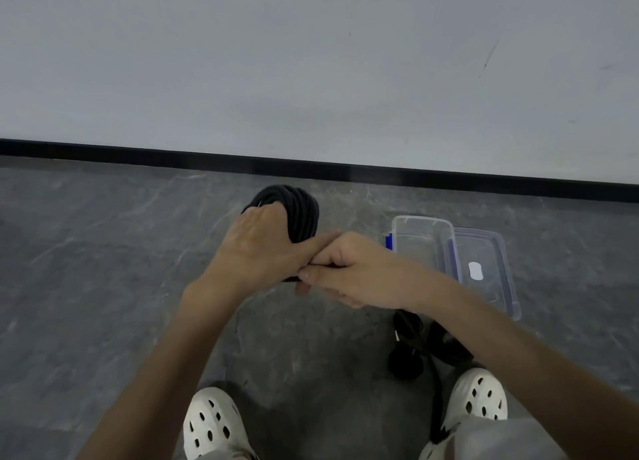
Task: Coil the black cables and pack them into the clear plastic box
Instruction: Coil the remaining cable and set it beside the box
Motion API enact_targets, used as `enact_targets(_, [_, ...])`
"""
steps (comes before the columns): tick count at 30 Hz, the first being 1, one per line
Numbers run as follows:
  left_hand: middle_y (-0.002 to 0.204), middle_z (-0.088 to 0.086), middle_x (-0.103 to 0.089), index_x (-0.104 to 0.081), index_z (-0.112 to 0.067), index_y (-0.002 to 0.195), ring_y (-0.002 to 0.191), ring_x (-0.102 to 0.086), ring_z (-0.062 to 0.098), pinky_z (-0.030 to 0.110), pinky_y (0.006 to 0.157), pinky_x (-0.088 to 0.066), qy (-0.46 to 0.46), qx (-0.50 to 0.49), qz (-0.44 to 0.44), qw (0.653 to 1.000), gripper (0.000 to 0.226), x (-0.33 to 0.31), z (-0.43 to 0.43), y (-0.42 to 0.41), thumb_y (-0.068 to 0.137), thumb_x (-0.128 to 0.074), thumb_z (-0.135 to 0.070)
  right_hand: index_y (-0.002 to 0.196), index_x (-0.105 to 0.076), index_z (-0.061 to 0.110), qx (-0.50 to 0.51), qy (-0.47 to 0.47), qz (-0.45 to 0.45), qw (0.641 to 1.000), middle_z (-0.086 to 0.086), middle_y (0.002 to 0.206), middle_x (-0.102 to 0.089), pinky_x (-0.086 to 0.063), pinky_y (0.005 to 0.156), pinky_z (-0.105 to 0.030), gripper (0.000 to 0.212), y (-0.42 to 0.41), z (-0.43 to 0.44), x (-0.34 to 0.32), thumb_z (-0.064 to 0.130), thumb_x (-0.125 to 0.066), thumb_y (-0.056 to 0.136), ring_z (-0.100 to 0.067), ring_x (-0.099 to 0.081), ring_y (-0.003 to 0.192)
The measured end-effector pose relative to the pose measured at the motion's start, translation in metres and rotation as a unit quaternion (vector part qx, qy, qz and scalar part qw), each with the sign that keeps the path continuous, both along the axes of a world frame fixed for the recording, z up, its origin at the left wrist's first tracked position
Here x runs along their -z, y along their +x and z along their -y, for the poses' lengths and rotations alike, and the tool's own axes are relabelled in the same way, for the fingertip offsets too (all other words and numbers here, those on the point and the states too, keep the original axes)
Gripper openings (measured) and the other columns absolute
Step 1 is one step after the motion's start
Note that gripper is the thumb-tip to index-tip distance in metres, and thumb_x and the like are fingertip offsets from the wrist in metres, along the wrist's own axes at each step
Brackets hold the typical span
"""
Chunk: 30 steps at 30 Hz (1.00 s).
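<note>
Cables (411, 349) lay in a loose black tangle on the floor (103, 252) nearest the person, just inside the right shoe (480, 397) and partly hidden under the right forearm. The left shoe (211, 421) stood well apart from them.

Above and beyond that, the two hands met in front of the body. The left hand (262, 245) was closed around a wound coil (301, 210), whose loops stood up on edge past the knuckles, pointing away from the person. The right hand (349, 269) was curled too, pinching a strand at the bottom of that coil, right against the left thumb. Whether it held the free end or only a loop, I could not tell.

Farther out and to the right, the box (422, 217) sat open on the floor, mouth up, with its long side running away from the person. Its lid (491, 245) lay flat just beside it on the far right. Seen past the right wrist, the box was on the right hand's side, nearer to it than to the left and lower than both hands. I judged the coil would have to travel right and down, and tip from on edge to flat, to drop into that mouth.

Behind everything ran a dark skirting strip (311, 167) and a plain wall (311, 62).
</note>
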<state>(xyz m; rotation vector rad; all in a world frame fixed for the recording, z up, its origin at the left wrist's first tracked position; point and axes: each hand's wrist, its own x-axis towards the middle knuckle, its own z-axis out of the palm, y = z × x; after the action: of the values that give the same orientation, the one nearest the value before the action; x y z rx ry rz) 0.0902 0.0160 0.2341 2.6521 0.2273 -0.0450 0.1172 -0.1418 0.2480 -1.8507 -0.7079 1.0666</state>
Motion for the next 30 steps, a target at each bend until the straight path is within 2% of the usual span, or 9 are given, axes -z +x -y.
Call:
enact_targets(4, [0.05, 0.013, -0.052, -0.053, 0.004, 0.061, 0.041, -0.046, 0.018, 0.035, 0.043, -0.037, -0.074, 0.045, -0.041, 0.995, 0.113, -0.001, -0.009, -0.001, 0.047, -0.022, -0.103, 0.099, -0.069, -0.003, 0.011, 0.018, -0.081, 0.996, 0.008, 0.046, -0.034, -0.025, 0.041, -0.018, 0.026, 0.012, 0.01, -0.012, 0.016, -0.052, 0.098, -0.006, -0.028, 0.04])
enact_targets(6, [0.054, 0.019, -0.056, -0.056, 0.006, 0.065, 0.044, -0.05, 0.024, 0.038, 0.044, -0.039, -0.113, 0.09, -0.052, 0.988, 0.119, 0.001, -0.012, 0.001, 0.043, -0.023, -0.106, 0.095, -0.071, 0.002, 0.015, 0.028, -0.114, 0.993, 0.007, 0.049, -0.038, -0.026, 0.041, -0.017, 0.021, 0.019, 0.015, -0.016, 0.01, -0.052, 0.097, -0.005, -0.029, 0.04])
enact_targets(9, [0.053, 0.012, -0.046, -0.05, 0.007, 0.066, 0.047, -0.043, 0.024, 0.041, 0.046, -0.037, -0.137, 0.143, -0.071, 0.978, 0.115, 0.006, -0.016, 0.002, 0.042, -0.038, -0.105, 0.091, -0.069, 0.007, 0.031, 0.057, -0.185, 0.981, -0.002, 0.058, -0.051, -0.034, 0.041, -0.017, 0.025, 0.024, 0.019, -0.016, -0.002, -0.046, 0.095, -0.006, -0.036, 0.04])
enact_targets(13, [0.064, 0.0, -0.039, -0.049, -0.006, 0.072, 0.057, -0.039, 0.015, 0.033, 0.051, -0.034, -0.132, 0.106, -0.093, 0.981, 0.097, 0.012, -0.02, -0.001, 0.029, -0.067, -0.091, 0.104, -0.064, 0.003, 0.012, 0.049, -0.187, 0.981, -0.005, 0.064, -0.059, -0.043, 0.047, -0.019, 0.021, 0.025, 0.021, -0.014, -0.002, -0.046, 0.095, -0.009, -0.049, 0.045])
enact_targets(16, [0.066, -0.001, -0.044, -0.049, -0.013, 0.072, 0.055, -0.042, 0.013, 0.029, 0.048, -0.035, -0.07, 0.103, -0.094, 0.988, 0.067, 0.014, -0.017, -0.002, 0.046, -0.083, -0.065, 0.106, -0.064, 0.003, 0.012, 0.048, -0.188, 0.981, -0.008, 0.067, -0.06, -0.043, 0.046, -0.018, 0.021, 0.024, 0.022, -0.016, -0.001, -0.046, 0.096, -0.01, -0.052, 0.045])
enact_targets(19, [0.064, 0.002, -0.053, -0.055, -0.008, 0.072, 0.054, -0.049, 0.016, 0.032, 0.046, -0.041, -0.057, 0.072, -0.089, 0.992, 0.047, 0.013, -0.015, 0.0, 0.051, -0.071, -0.047, 0.11, -0.061, -0.002, 0.029, 0.062, -0.187, 0.98, -0.007, 0.063, -0.058, -0.042, 0.044, -0.02, 0.02, 0.026, 0.023, -0.016, 0.001, -0.047, 0.096, -0.011, -0.049, 0.044])
enact_targets(24, [0.068, 0.002, -0.054, -0.053, -0.012, 0.074, 0.058, -0.051, 0.016, 0.029, 0.049, -0.041, -0.065, 0.047, -0.077, 0.994, 0.055, 0.02, -0.018, 0.003, 0.041, -0.056, -0.056, 0.091, -0.061, 0.003, 0.056, 0.127, -0.223, 0.965, -0.009, 0.064, -0.055, -0.041, 0.042, -0.019, 0.015, 0.027, 0.023, -0.019, 0.015, -0.051, 0.092, -0.012, -0.047, 0.043])
enact_targets(27, [0.073, 0.002, -0.059, -0.058, -0.014, 0.081, 0.065, -0.058, 0.018, 0.038, 0.055, -0.052, -0.076, 0.06, -0.073, 0.993, 0.057, 0.024, -0.018, 0.004, 0.046, -0.058, -0.06, 0.094, -0.061, 0.0, 0.065, 0.173, -0.286, 0.94, -0.013, 0.069, -0.058, -0.048, 0.047, -0.021, 0.028, 0.031, 0.022, -0.014, 0.024, -0.046, 0.092, -0.015, -0.054, 0.049])
enact_targets(30, [0.07, 0.005, -0.061, -0.059, -0.011, 0.078, 0.065, -0.059, 0.018, 0.042, 0.059, -0.052, -0.097, 0.083, -0.071, 0.989, 0.058, 0.021, -0.013, 0.004, 0.049, -0.057, -0.06, 0.098, -0.062, 0.0, 0.07, 0.199, -0.32, 0.924, -0.013, 0.075, -0.063, -0.053, 0.054, -0.024, 0.031, 0.034, 0.019, -0.007, 0.024, -0.042, 0.094, -0.018, -0.059, 0.057])
